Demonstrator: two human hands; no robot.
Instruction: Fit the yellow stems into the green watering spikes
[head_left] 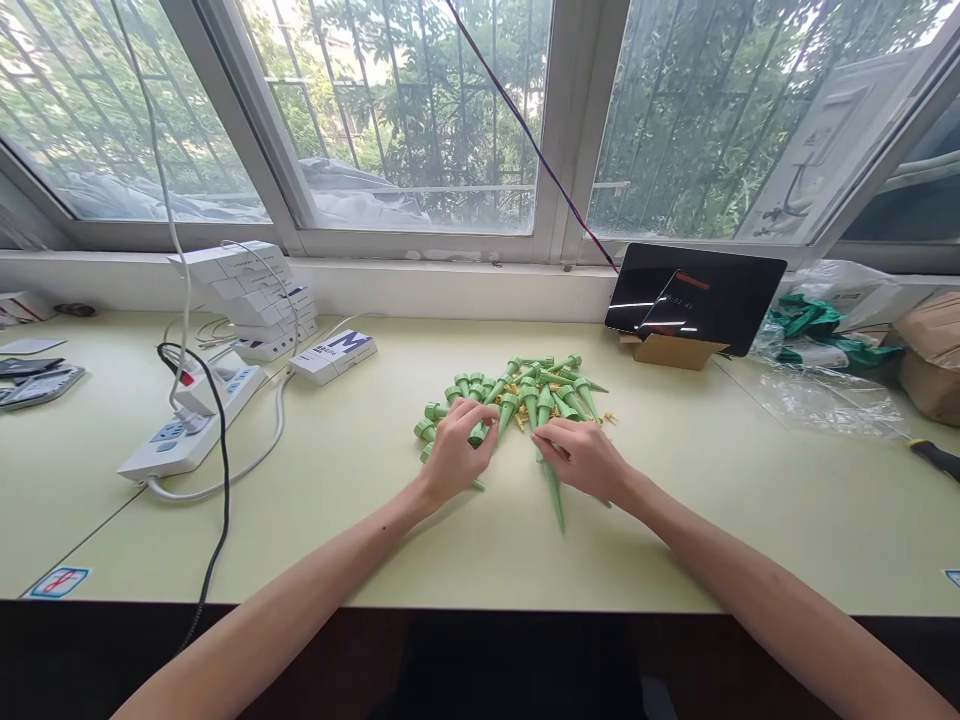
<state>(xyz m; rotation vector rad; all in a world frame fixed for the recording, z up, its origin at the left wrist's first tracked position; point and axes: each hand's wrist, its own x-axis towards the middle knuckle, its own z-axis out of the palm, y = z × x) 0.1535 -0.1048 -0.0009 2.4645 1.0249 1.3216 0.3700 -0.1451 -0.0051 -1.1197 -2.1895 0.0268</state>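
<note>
Your two bare hands work over a pile of green spikes with ridged caps [529,397], lying mid-bench [787,480]. Take the pile as the dial's centre, with twelve toward the windows [405,120]. Small yellow pieces [609,417] lie among the spikes and just beyond them at three o'clock.

Your left hand [459,450] is at seven o'clock, over the pile's near edge; thumb and forefinger curl toward each other. Your right hand [581,455] is at five, its fingertips beside the spikes, one of which points down to six. Both grips have their tips close, but whether they meet or pinch a piece cannot be told.

At ten o'clock, a white box [334,357] carries a large blue "M"; its smaller lettering is too small to read. Beyond it, a stack of similar boxes [259,290] bears printing equally unreadable. The white power strip [191,425] at nine has blue socket panels. At eight, a blue-bordered sticker [58,582] shows a red mark, perhaps a letter.

At two o'clock, a dark screen [720,300] leans on a cardboard piece [679,351]; dim digits include "02", the others too faint to trust.
</note>
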